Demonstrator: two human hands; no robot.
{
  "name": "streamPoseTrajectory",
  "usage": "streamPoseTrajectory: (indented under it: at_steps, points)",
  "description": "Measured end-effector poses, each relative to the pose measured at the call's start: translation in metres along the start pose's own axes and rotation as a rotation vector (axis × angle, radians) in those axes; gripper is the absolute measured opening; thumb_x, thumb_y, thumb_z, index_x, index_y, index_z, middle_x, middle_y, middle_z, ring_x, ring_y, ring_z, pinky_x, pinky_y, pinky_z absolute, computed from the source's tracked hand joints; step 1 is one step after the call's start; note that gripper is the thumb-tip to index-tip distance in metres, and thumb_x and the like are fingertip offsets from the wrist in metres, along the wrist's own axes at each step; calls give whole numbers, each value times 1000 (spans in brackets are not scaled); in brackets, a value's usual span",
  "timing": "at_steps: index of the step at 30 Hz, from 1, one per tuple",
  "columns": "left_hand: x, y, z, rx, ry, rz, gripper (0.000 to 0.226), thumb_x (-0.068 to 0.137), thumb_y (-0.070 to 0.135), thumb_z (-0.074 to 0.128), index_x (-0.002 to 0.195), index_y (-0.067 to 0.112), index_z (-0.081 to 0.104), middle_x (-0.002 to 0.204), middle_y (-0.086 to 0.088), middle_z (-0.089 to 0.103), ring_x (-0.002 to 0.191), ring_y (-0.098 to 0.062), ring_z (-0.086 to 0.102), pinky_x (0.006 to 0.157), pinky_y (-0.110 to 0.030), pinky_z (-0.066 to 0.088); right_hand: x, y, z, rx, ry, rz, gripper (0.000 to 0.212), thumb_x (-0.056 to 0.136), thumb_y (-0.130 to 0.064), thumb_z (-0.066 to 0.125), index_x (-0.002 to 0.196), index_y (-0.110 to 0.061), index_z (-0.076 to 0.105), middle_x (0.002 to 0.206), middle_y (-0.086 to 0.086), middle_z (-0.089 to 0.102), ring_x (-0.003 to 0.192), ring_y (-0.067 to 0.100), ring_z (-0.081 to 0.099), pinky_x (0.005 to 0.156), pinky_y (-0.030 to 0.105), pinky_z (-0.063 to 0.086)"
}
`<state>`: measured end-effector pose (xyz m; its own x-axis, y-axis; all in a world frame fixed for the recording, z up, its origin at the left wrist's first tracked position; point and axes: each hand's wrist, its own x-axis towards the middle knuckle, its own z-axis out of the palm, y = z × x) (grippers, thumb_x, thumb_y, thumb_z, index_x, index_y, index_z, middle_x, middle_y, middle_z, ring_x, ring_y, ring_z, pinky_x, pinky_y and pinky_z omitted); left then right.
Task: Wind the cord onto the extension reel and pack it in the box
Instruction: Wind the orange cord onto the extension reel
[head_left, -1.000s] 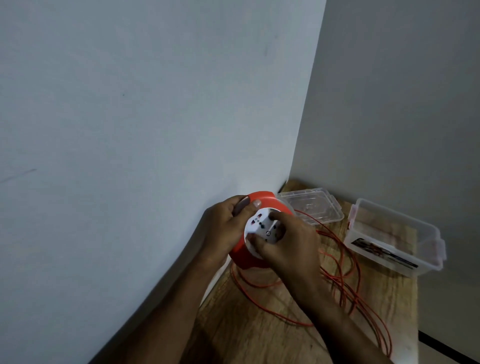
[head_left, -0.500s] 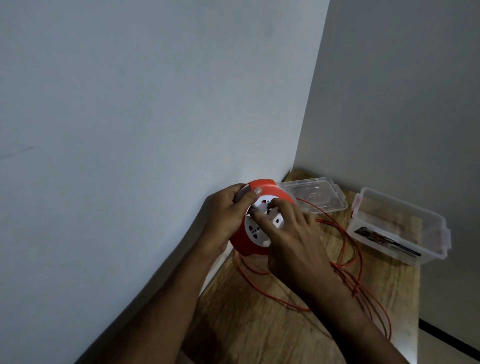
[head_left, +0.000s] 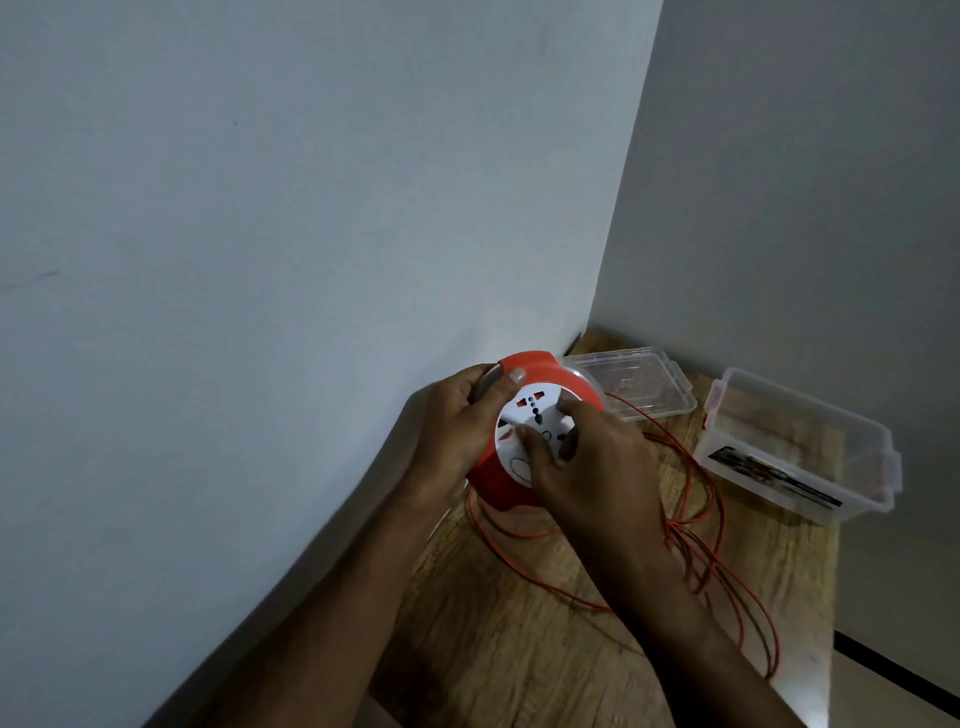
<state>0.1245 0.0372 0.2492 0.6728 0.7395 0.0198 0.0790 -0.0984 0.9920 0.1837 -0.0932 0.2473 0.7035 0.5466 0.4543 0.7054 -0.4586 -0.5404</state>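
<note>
- Since a second ago the white socket face (head_left: 537, 434) has turned under my right fingers, and the view has crept closer, so winding is underway.
- Left hand (head_left: 457, 431) is clamped on the rim of the orange extension reel (head_left: 524, 431), held up off the wooden table (head_left: 519, 639) so the body stays put while the centre spins.
- Right hand (head_left: 587, 473) has its fingertips pressed into the face, closed on it like a knob.
- Most of the orange cord (head_left: 696, 525) lies loose in loops on the table, right of the reel, free to feed in.
- Clear plastic box (head_left: 795, 447) sits open near the corner, its lid (head_left: 634, 382) just beside it, ready for packing later.
</note>
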Motion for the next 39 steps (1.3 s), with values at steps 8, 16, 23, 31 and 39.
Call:
streamPoseTrajectory:
  at_steps: [8, 16, 23, 31, 39]
  points:
    - [0, 1, -7, 5, -2, 45, 19, 98, 38, 64, 104, 25, 76, 88, 13, 78, 84, 0, 75, 69, -15, 57, 8, 11, -16, -396, -301, -519, 67, 69, -17, 73, 132, -26, 52, 138, 13, 42, 124, 29, 43, 96, 49, 39]
    - [3, 6, 1, -6, 0, 26, 13, 98, 38, 64, 99, 31, 75, 93, 11, 80, 88, -8, 76, 77, -26, 62, 19, 17, -18, -353, -280, -511, 68, 66, -27, 81, 129, -31, 58, 126, 11, 48, 117, 27, 47, 84, 43, 38]
    - [5, 0, 5, -14, 41, 47, 22, 94, 48, 65, 100, 30, 75, 94, 11, 78, 92, -13, 75, 83, -35, 63, 20, 14, -9, -149, -85, -274, 63, 67, -45, 73, 126, -25, 63, 108, 7, 57, 83, 22, 58, 66, 34, 52]
    - [19, -10, 8, 30, -35, 82, 16, 97, 46, 61, 97, 35, 72, 82, 23, 74, 80, -5, 74, 65, -13, 58, 13, 19, -11, -225, 50, -261, 46, 81, -45, 71, 116, -14, 67, 110, 7, 65, 90, 22, 62, 70, 32, 53]
    - [46, -23, 3, 255, -66, 207, 44, 90, 70, 55, 112, 37, 74, 101, 21, 76, 94, -6, 73, 90, -35, 61, 23, 53, 7, -519, -188, -689, 73, 62, -13, 83, 129, -27, 58, 143, 17, 42, 130, 36, 41, 99, 58, 36]
